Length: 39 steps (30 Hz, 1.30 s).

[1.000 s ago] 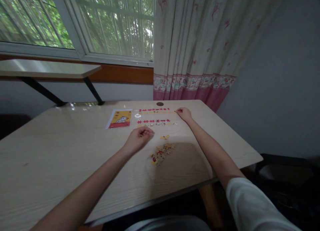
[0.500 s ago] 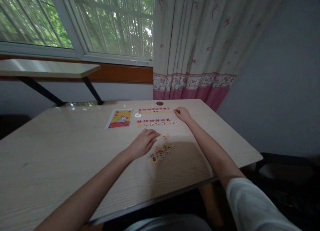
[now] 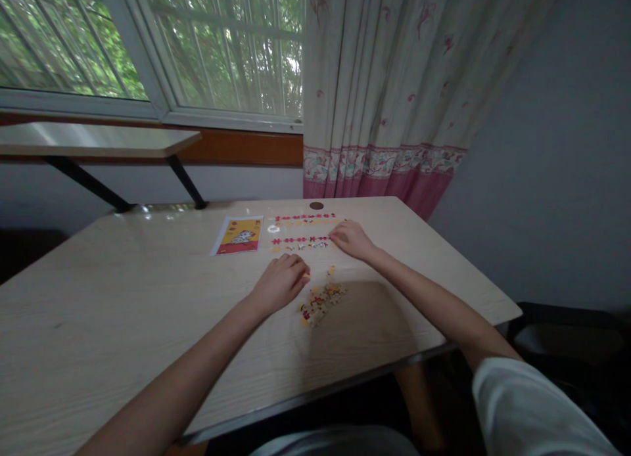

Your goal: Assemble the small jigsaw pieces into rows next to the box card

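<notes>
Small jigsaw pieces lie on a light wooden table. Two rows of pieces are lined up at the far middle, red ones above yellow ones. A loose pile of pieces lies nearer to me. My left hand rests palm down just left of the pile, fingers curled, with a small yellow piece at its fingertips. My right hand lies at the right end of the lower row, fingers bent over the pieces there. One single yellow piece sits between the two hands.
A yellow and red reference picture card lies left of the rows. A round cable hole is at the table's far edge. Behind are a window, a floral curtain and a folding shelf at the left.
My right hand has come back from the end of the top row to the end of the lower row. My left hand slid right toward the pile and closed on a yellow piece.
</notes>
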Each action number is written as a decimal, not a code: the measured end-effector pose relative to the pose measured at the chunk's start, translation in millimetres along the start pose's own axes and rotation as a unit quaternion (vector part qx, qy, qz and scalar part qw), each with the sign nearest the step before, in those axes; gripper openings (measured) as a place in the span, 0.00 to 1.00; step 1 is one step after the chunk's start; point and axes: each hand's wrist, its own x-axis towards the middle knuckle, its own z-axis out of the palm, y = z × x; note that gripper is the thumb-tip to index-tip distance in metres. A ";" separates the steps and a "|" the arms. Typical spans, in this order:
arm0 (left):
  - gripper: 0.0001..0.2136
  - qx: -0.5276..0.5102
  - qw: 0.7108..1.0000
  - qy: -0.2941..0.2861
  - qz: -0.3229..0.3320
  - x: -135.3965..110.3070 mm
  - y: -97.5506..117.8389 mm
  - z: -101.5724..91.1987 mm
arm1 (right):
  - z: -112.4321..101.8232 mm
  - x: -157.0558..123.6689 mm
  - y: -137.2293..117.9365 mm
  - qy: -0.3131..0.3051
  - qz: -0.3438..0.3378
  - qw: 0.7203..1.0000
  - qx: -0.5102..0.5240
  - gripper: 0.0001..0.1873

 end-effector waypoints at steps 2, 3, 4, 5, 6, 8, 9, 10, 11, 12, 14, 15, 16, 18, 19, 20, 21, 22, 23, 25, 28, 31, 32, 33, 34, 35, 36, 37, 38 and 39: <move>0.12 -0.005 1.000 0.004 -0.001 -0.7 -1.1 3.0 | -2.7 -12.5 -22.7 -0.032 -0.063 0.997 0.005 0.09; 0.12 -0.006 1.000 0.004 0.000 -1.2 -1.6 4.4 | -4.2 -18.2 -32.5 -0.050 -0.089 0.995 0.008 0.09; 0.12 -0.008 1.000 0.004 0.001 -1.7 -2.1 5.5 | -5.7 -22.9 -40.8 -0.059 -0.105 0.993 0.011 0.09; 0.12 -0.009 1.000 0.006 0.001 -2.1 -2.5 6.2 | -7.2 -26.4 -47.5 -0.064 -0.116 0.991 0.015 0.09; 0.12 -0.012 1.000 0.007 0.002 -2.3 -2.9 6.5 | -8.5 -28.6 -52.5 -0.065 -0.121 0.990 0.018 0.09; 0.11 -0.019 1.000 0.011 0.003 -2.6 -3.6 6.3 | -10.2 -29.8 -58.1 -0.056 -0.122 0.991 0.024 0.09; 0.10 -0.022 1.000 0.012 0.005 -2.6 -4.0 6.1 | -10.5 -29.3 -59.3 -0.049 -0.120 0.991 0.027 0.10; 0.10 -0.025 1.000 0.010 0.009 -2.5 -4.6 5.8 | -10.5 -28.6 -59.7 -0.043 -0.119 0.991 0.029 0.10; 0.09 -0.028 1.000 0.008 0.012 -2.5 -5.4 5.6 | -10.4 -27.9 -59.8 -0.041 -0.119 0.992 0.030 0.11; 0.09 -0.031 0.999 0.005 0.015 -2.4 -6.4 5.5 | -10.2 -27.5 -59.6 -0.041 -0.120 0.991 0.030 0.11; 0.09 -0.041 0.999 0.004 0.019 -2.4 -8.7 5.5 | -9.8 -27.5 -59.2 -0.047 -0.125 0.991 0.027 0.10; 0.09 -0.048 0.999 0.005 0.021 -2.5 -9.7 5.4 | -9.7 -27.8 -59.1 -0.050 -0.127 0.990 0.025 0.10; 0.08 -0.056 0.998 0.007 0.023 -2.7 -10.5 5.2 | -9.7 -28.3 -59.0 -0.051 -0.129 0.990 0.024 0.10; 0.08 -0.081 0.996 0.010 0.027 -3.1 -10.8 4.3 | -9.8 -29.1 -59.0 -0.048 -0.132 0.990 0.025 0.10; 0.08 -0.099 0.995 0.011 0.024 -3.3 -10.1 3.7 | -9.7 -29.4 -59.0 -0.045 -0.134 0.990 0.025 0.10; 0.08 -0.122 0.992 0.014 0.017 -3.2 -8.8 3.1 | -9.5 -29.6 -59.1 -0.040 -0.136 0.990 0.025 0.10; 0.07 -0.150 0.989 0.018 0.004 -2.9 -7.2 2.7 | -9.1 -29.7 -59.3 -0.035 -0.139 0.989 0.023 0.10; 0.07 -0.184 0.982 0.025 -0.017 -2.1 -5.1 2.5 | -8.5 -29.7 -59.6 -0.028 -0.142 0.989 0.020 0.10; 0.07 -0.226 0.973 0.035 -0.042 -0.9 -3.0 2.6 | -7.8 -29.7 -60.1 -0.019 -0.145 0.989 0.018 0.10; 0.09 -0.327 0.937 0.067 -0.106 2.4 0.7 3.4 | -6.5 -29.7 -61.9 0.003 -0.146 0.989 0.017 0.10; 0.10 -0.472 0.851 0.123 -0.194 7.5 2.9 5.1 | -5.2 -29.9 -66.8 0.041 -0.133 0.990 0.028 0.10; 0.12 -0.556 0.779 0.141 -0.254 9.2 1.9 6.1 | -4.4 -30.4 -72.7 0.067 -0.106 0.991 0.036 0.12; 0.12 -0.574 0.761 0.140 -0.269 9.0 1.5 6.3 | -4.1 -30.6 -74.4 0.071 -0.097 0.992 0.036 0.13; 0.12 -0.590 0.745 0.137 -0.280 8.7 1.3 6.4 | -3.6 -30.9 -75.8 0.073 -0.089 0.993 0.034 0.14; 0.12 -0.603 0.732 0.135 -0.287 8.3 1.3 6.6 | -3.1 -31.2 -76.9 0.075 -0.084 0.993 0.032 0.15; 0.12 -0.612 0.723 0.135 -0.292 7.9 1.6 6.7 | -2.6 -31.5 -77.7 0.077 -0.082 0.993 0.031 0.16; 0.12 -0.615 0.719 0.135 -0.295 7.7 2.1 6.9 | -2.1 -31.9 -78.2 0.080 -0.083 0.993 0.029 0.16; 0.12 -0.613 0.720 0.135 -0.296 7.7 2.7 7.0 | -1.6 -32.1 -78.4 0.084 -0.084 0.993 0.028 0.16; 0.12 -0.608 0.725 0.134 -0.296 7.7 3.3 7.0 | -1.2 -32.3 -78.3 0.087 -0.087 0.992 0.026 0.16; 0.13 -0.601 0.731 0.132 -0.295 7.8 3.9 7.1 | -0.9 -32.5 -78.1 0.089 -0.089 0.992 0.023 0.16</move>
